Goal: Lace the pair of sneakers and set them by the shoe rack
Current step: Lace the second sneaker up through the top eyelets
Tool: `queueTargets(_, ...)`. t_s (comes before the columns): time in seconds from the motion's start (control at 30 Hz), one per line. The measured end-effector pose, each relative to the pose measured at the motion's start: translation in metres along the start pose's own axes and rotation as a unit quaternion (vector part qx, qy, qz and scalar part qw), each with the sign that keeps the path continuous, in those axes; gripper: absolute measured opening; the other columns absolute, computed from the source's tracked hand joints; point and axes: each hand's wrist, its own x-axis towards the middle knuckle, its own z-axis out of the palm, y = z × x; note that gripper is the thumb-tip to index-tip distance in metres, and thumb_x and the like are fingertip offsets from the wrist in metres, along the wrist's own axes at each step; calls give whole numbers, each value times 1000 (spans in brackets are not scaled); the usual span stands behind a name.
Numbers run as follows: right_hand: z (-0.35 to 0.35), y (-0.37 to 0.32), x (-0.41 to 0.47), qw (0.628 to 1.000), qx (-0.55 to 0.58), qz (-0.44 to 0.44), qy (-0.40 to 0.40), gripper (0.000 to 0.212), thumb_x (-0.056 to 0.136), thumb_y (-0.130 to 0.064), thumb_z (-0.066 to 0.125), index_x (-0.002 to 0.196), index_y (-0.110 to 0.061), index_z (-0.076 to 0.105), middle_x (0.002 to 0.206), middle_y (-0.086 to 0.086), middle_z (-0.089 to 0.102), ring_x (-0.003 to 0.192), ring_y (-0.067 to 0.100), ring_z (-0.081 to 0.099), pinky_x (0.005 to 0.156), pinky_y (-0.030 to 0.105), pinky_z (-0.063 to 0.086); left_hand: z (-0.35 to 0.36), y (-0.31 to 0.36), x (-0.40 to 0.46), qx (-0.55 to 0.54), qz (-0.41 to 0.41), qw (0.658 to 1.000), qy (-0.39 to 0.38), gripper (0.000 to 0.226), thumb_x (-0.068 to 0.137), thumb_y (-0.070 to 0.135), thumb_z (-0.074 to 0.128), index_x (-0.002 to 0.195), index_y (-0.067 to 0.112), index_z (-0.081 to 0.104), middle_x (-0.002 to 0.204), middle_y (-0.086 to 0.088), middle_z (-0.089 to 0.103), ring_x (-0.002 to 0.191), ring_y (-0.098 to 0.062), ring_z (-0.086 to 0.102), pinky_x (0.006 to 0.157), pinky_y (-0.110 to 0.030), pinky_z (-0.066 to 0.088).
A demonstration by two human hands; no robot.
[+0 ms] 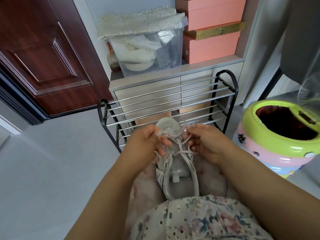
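The left hand (147,141) is curled, pinching one end of the pale lace (180,142) between thumb and fingers at the shoe's left side. One sneaker (176,168) shows, resting on the person's lap with its toe toward the shoe rack (166,101) just beyond it. It is light grey mesh with glittery trim along the eyelets and a printed tongue label; the lace crosses a few times over the tongue. The right hand (202,144) is likewise curled, gripping the other lace end in a loop. The sneaker's heel is hidden under the floral garment (199,220), and its left side is partly covered by the fingers. A second sneaker is not visible. The rack has two tiers of metal bars.
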Motion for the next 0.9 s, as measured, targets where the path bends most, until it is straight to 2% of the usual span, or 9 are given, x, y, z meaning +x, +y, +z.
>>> queueTargets(0.13, 0, -2, 2, 999, 23, -14, 43, 29, 94, -17, 53, 66, -12, 53, 53, 0, 57, 43, 10, 42, 42, 21, 31, -33, -1, -1, 0, -25, 999, 47, 24, 100, 11, 43, 85, 4, 60, 78, -3, 71, 50, -11, 55, 43, -21, 41)
queueTargets(0.3, -3, -1, 3, 996, -5, -42, 82, 28, 96, -29, 51, 75, -12, 55, 49, 1, 52, 41, 11, 38, 44, 23, 28, -49, -21, 2, 227, -131, 965, -17, 20, 95, 12, 50, 83, 4, 64, 83, -9, 71, 67, -22, 64, 58, -32, 52)
queueTargets(0.37, -2, -1, 3, 993, -35, -60, 92, 32, 97, -31, 47, 74, -11, 56, 46, 2, 49, 40, 11, 37, 44, 23, 28, -44, -22, 2, 331, -86, 940, 0, 19, 94, 19, 52, 80, 13, 64, 78, -4, 68, 76, -24, 65, 66, -34, 53)
queueTargets(0.4, -1, -1, 2, 992, -47, -67, 91, 34, 98, -31, 46, 73, -10, 56, 45, 2, 48, 40, 11, 37, 44, 23, 27, -37, -19, 1, 355, -36, 934, 23, 20, 95, 24, 52, 79, 18, 63, 75, 1, 64, 72, -18, 63, 61, -30, 50)
queueTargets(0.47, -1, -1, 3, 992, -55, -74, 86, 35, 99, -30, 44, 73, -10, 56, 46, 2, 48, 38, 10, 37, 42, 22, 27, -19, -9, -1, 321, 61, 944, 42, 18, 94, 32, 55, 82, 25, 66, 77, 7, 60, 66, -4, 57, 53, -21, 42)
queueTargets(0.57, -1, 0, 4, 993, -54, -73, 79, 34, 99, -28, 43, 73, -10, 56, 48, 4, 49, 38, 10, 38, 42, 23, 28, 3, -6, 2, 328, 117, 937, 1, 13, 89, 37, 61, 88, 29, 72, 88, 7, 60, 84, -8, 53, 70, -28, 44)
queueTargets(0.63, -2, 1, 4, 993, -53, -73, 78, 34, 99, -27, 43, 72, -10, 56, 48, 4, 50, 39, 11, 38, 43, 23, 29, 12, -11, 7, 365, 118, 923, -16, 11, 87, 34, 65, 89, 28, 73, 82, 9, 56, 84, -11, 52, 74, -28, 43)
queueTargets(0.73, -3, 2, 5, 993, -45, -75, 76, 34, 99, -27, 44, 72, -10, 56, 47, 2, 51, 42, 12, 39, 45, 25, 29, 16, -15, 11, 346, 96, 933, -3, 13, 85, 30, 68, 73, 25, 69, 71, 11, 52, 71, -14, 56, 65, -27, 45)
queueTargets(0.9, -5, 2, 7, 993, -48, -68, 82, 33, 97, -30, 48, 71, -12, 58, 48, -1, 49, 45, 12, 38, 47, 24, 29, -1, -17, 9, 321, 87, 943, -1, 18, 89, 28, 64, 72, 25, 61, 83, 8, 52, 74, -10, 53, 56, -23, 40)
